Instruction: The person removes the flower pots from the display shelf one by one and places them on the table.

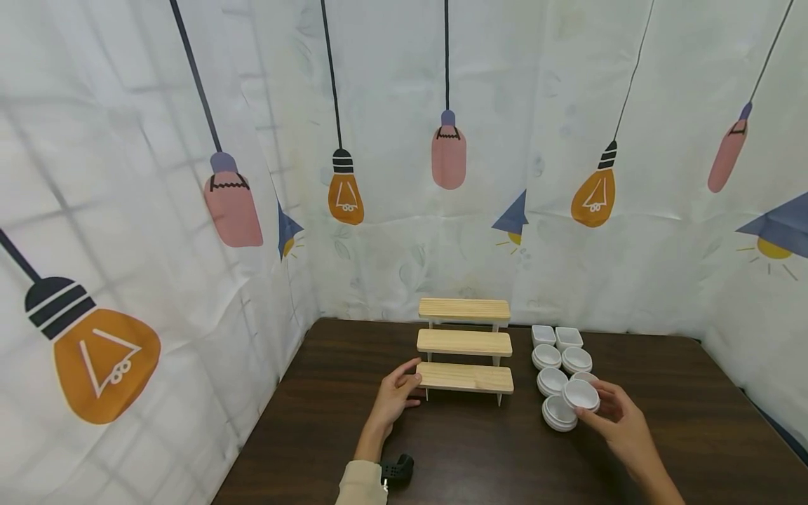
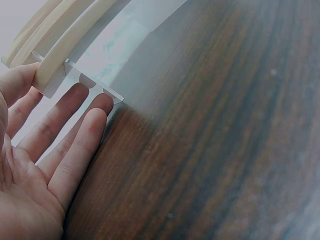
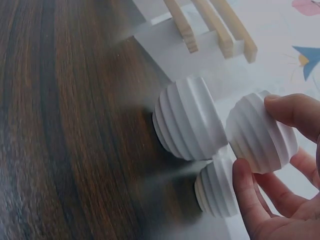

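From the head camera, a three-tier wooden stand [image 1: 465,344] sits on the dark wood-grain desk [image 1: 315,435], and the left hand [image 1: 394,396] rests at its 9 o'clock end, thumb on top of the lowest shelf [image 1: 465,377] and fingers relaxed below it. At the stand's 3 o'clock lies a cluster of white bowls [image 1: 558,365]; the right hand [image 1: 621,421] pinches one ribbed white bowl [image 1: 581,394] at the cluster's 5 o'clock corner, held just above the others. A small black device [image 1: 398,468] sits by the left sleeve [image 1: 362,484], and a curtain printed with lightbulbs [image 1: 404,154] hangs behind the desk. In the left wrist view, the left hand [image 2: 45,150] lies spread, palm up toward the lens, the thumb [image 2: 15,82] pressed on the end of the lowest shelf [image 2: 65,47] at 11 o'clock and the fingers [image 2: 75,145] straight beside the stand's white leg [image 2: 100,87], on the desk [image 2: 210,150]. In the right wrist view, the right hand [image 3: 282,190] grips the ribbed white bowl [image 3: 260,132] between thumb and fingertips at 3 o'clock; two more bowls lie beside it, one [image 3: 187,120] at its 9 o'clock, one [image 3: 217,187] at its 7 o'clock, with the stand [image 3: 215,25] at 12 o'clock.
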